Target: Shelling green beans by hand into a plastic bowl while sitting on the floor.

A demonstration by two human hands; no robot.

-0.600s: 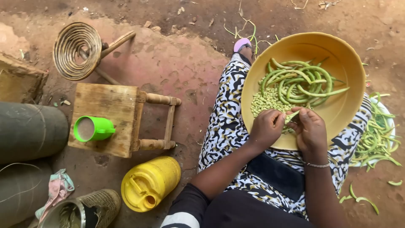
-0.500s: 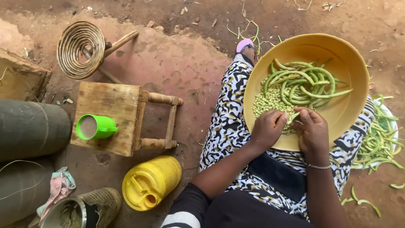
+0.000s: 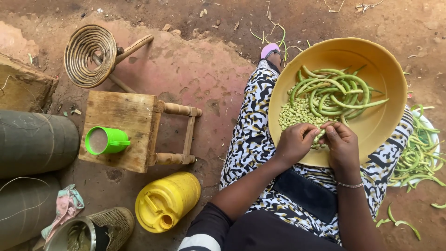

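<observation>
Left hand: the left hand (image 3: 294, 142) pinches one end of a green bean pod (image 3: 320, 134).
Right hand: the right hand (image 3: 343, 142) grips the pod's other end, fingertips touching the left's.
Pod: over the yellow basin (image 3: 383, 76), near its closest rim, above the shelled beans (image 3: 295, 115).
Basin: rests on the lap; whole pods (image 3: 332, 91) fill its middle.
Open room: bare ground between lap and wooden stool (image 3: 121, 128).

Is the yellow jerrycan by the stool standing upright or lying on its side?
On its side: the yellow jerrycan lies on the dirt, its open spout pointing sideways.
</observation>
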